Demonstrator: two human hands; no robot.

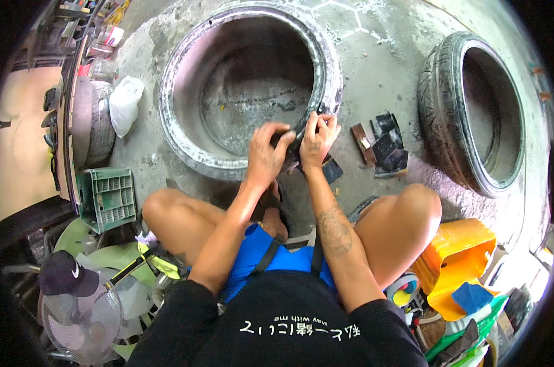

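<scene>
Concrete floor (381,73) carries a pale worn tyre (185,140) laid flat. Left hand (266,154) and right hand (318,139) pinch closed on its near sidewall, apparently over a dark patch (292,142). Risk: uneven pressure could let this patch shift; loose rubber scraps (384,147) lie right of the grip.

Large worn tyre (185,131) lying flat on grey concrete, whitish scuffed sidewall, dusty hollow inside, near rim gripped by both hands — small black rubber patch (292,142) pressed against that inner edge
</scene>
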